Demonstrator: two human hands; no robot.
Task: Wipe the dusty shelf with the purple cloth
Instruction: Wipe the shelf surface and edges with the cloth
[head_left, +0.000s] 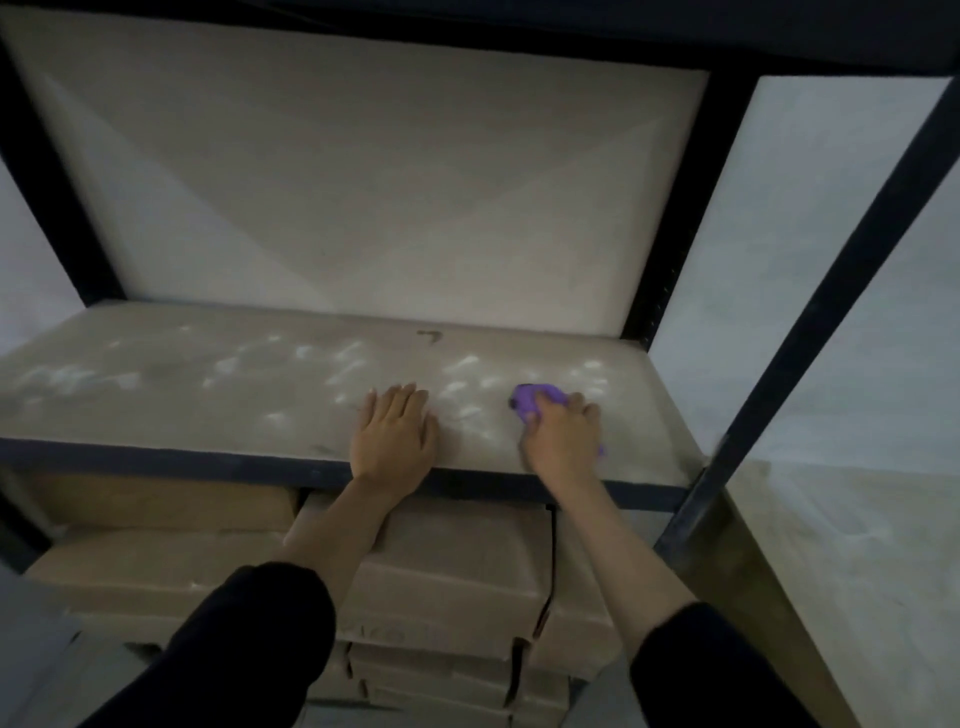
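Observation:
The dusty shelf (234, 395) is a beige board in a dark metal frame, marked with pale dust patches across its width. My right hand (563, 441) presses the crumpled purple cloth (535, 400) onto the board's right part; most of the cloth is hidden under the fingers. My left hand (395, 434) lies flat on the board near the front edge, fingers spread, holding nothing. A hand's width separates the two hands.
Dark frame posts (810, 332) stand at the right and at the back corners. Stacked brown cardboard boxes (457, 566) fill the level below. A pale wall (374, 197) closes the back. A small dark mark (430, 336) sits near the shelf's rear edge.

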